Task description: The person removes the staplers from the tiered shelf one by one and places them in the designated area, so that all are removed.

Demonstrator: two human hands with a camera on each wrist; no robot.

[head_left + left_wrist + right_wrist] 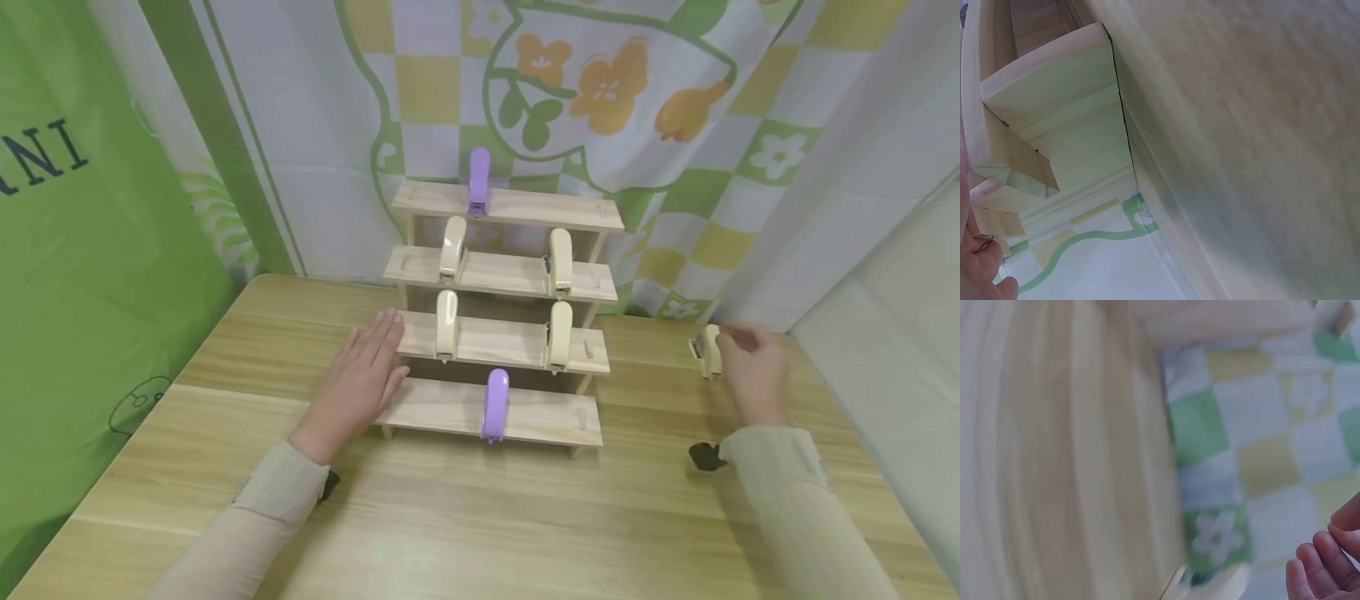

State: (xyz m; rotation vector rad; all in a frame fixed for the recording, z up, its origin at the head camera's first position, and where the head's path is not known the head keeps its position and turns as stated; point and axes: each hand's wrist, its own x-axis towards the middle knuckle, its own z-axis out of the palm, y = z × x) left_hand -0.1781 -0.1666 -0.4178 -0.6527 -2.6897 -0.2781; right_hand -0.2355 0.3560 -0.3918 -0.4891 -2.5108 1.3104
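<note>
A wooden tiered rack (pixel 480 407) stands on the table and bears several staplers. A purple stapler (pixel 479 179) stands on its top shelf, and another purple stapler (pixel 495 404) on the lowest. Cream staplers stand in pairs on the two middle shelves. My left hand (pixel 356 379) rests with straight fingers at the rack's left end. At the right, a single cream stapler (pixel 707 352) stands near the table's back edge. Beside it is my right hand (pixel 753 375), its fingers loosely bent. The right wrist view shows a gap between these fingers (pixel 1319 562) and the stapler.
A patterned curtain (pixel 675 100) hangs behind the wooden table (pixel 480 517). Green cloth (pixel 90 250) hangs at the left, and a pale cloth (pixel 892 333) borders the right side. A dark piece (pixel 707 456) shows by the right cuff.
</note>
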